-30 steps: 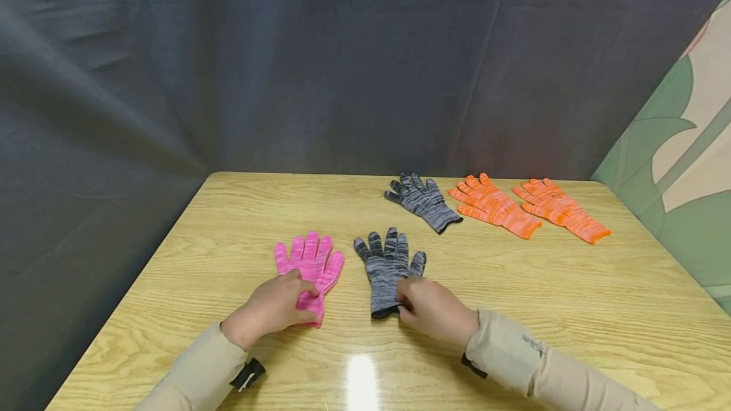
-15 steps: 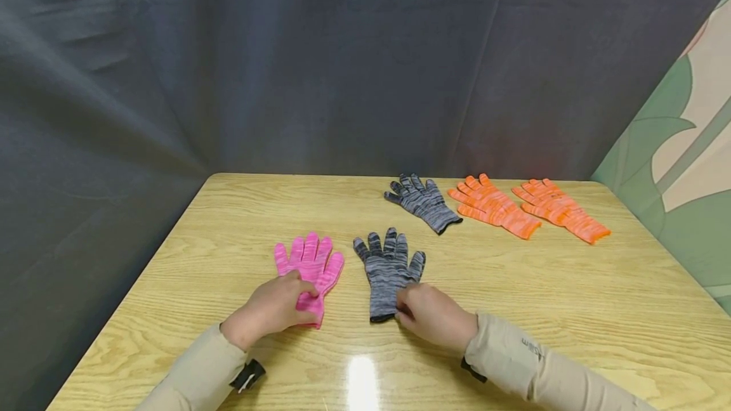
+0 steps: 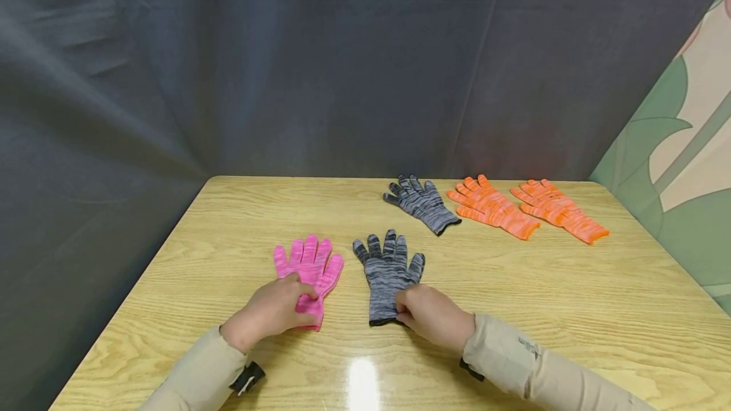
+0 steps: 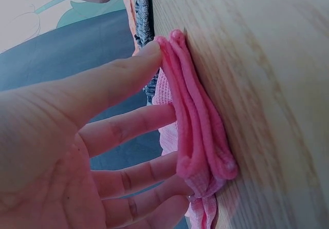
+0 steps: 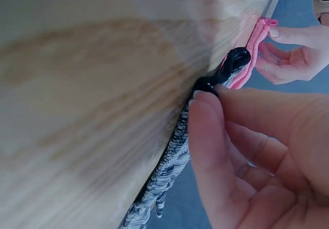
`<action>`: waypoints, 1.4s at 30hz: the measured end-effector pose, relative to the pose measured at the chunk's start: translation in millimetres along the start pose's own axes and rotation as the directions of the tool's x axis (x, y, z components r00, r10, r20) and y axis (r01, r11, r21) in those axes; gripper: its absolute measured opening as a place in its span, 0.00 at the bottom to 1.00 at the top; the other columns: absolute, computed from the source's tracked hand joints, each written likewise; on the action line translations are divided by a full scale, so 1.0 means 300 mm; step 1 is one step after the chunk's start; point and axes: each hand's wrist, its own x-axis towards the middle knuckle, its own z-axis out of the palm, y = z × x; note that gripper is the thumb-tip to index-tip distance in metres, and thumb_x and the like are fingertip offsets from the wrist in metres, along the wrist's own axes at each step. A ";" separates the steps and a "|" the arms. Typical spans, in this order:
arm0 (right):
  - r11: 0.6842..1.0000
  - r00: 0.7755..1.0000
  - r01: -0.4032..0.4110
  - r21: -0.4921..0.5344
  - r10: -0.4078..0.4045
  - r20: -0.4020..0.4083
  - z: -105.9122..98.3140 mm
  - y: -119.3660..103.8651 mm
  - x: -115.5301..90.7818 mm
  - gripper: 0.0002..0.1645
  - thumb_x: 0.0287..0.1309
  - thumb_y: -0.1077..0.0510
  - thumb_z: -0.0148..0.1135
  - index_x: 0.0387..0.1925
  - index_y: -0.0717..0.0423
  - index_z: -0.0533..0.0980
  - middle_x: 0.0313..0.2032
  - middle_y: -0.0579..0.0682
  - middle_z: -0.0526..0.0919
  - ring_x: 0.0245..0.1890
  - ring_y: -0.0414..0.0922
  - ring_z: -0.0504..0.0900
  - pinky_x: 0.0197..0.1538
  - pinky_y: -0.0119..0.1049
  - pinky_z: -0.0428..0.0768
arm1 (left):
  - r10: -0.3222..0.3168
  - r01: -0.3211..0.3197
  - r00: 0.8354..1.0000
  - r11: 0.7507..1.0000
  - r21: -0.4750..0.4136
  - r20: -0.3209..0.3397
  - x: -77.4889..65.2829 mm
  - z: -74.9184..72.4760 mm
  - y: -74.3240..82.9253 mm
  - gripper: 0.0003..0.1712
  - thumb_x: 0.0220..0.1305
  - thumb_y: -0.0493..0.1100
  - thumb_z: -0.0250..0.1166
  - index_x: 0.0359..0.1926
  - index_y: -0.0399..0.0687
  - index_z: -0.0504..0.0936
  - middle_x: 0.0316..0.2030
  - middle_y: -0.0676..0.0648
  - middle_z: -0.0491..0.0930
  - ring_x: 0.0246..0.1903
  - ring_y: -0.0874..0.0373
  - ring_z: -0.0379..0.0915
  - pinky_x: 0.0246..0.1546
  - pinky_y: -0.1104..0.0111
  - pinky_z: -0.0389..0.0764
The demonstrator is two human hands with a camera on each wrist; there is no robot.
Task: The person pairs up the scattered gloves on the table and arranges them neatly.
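Observation:
A pink knitted glove (image 3: 308,263) lies flat at centre left, its fingers pointing away from me. My left hand (image 3: 277,309) rests over its lower part. Seen from the left wrist, the thumb touches the edge of the pink cuff (image 4: 191,111), which shows stacked folds, while the long fingers lie nearly straight against the glove. To the right lies a black-and-grey knitted glove (image 3: 388,274), fingers also pointing away. My right hand (image 3: 435,314) pinches the right side of its black cuff (image 5: 205,85) between thumb and index finger.
Another black-and-grey glove (image 3: 425,205) lies at the table's back, with two orange gloves (image 3: 493,208) to its right. The wooden table (image 3: 228,233) meets a dark curtain (image 3: 342,68) behind. A leaf-patterned surface (image 3: 679,163) stands at far right.
My right hand and the cuff of the nearer black-and-grey glove have shifted slightly toward me, and the cuff lies straighter. My left hand stays in place on the pink glove.

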 end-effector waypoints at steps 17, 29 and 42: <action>0.989 0.999 -0.049 0.141 0.048 0.012 -0.086 0.064 0.031 0.07 0.57 0.61 0.60 0.24 0.54 0.77 0.17 0.42 0.75 0.17 0.31 0.64 0.21 0.24 0.66 | -0.001 0.001 1.000 1.000 -0.005 0.000 0.001 0.004 -0.004 0.23 0.43 0.50 0.74 0.41 0.46 0.84 0.32 0.50 0.74 0.27 0.60 0.65 0.27 0.66 0.70; 0.916 0.886 -0.383 0.121 0.402 -0.232 -0.197 0.347 0.113 0.08 0.59 0.62 0.57 0.31 0.65 0.78 0.23 0.55 0.80 0.20 0.42 0.72 0.25 0.33 0.70 | 0.003 -0.003 1.000 1.000 -0.015 -0.002 0.001 0.002 -0.003 0.23 0.43 0.49 0.74 0.41 0.45 0.84 0.32 0.49 0.74 0.27 0.60 0.66 0.26 0.65 0.71; 0.833 0.808 -0.539 0.129 0.554 -0.200 -0.191 0.485 0.153 0.13 0.57 0.59 0.58 0.37 0.67 0.80 0.31 0.60 0.82 0.28 0.50 0.78 0.31 0.40 0.75 | 0.009 -0.009 1.000 1.000 -0.004 0.003 0.001 0.004 -0.001 0.22 0.44 0.49 0.74 0.42 0.45 0.84 0.33 0.49 0.74 0.27 0.61 0.65 0.26 0.67 0.70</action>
